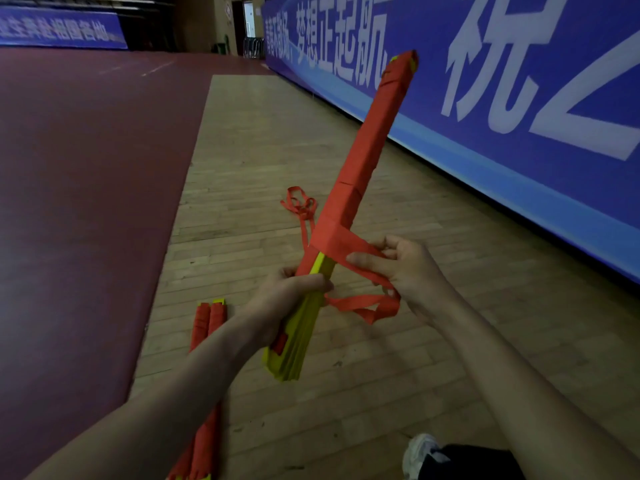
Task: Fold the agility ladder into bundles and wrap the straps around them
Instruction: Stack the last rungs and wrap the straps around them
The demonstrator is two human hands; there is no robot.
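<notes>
Two red-wrapped ladder bundles lie finished at near left, while the left hand clamps a long yellow-slat bundle, wrapped except its near end, and the right hand pinches the loose red fabric strap.

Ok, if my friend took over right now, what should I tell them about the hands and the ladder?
Left hand grips the bundle by its bare yellow end.
Right hand pinches the red strap, pulled out to the bundle's side.
Done: the bundle's upper part is wrapped; other wrapped bundles lie on the wooden floor.
Left: wind the strap over the yellow part, then probably tuck it in.
</notes>
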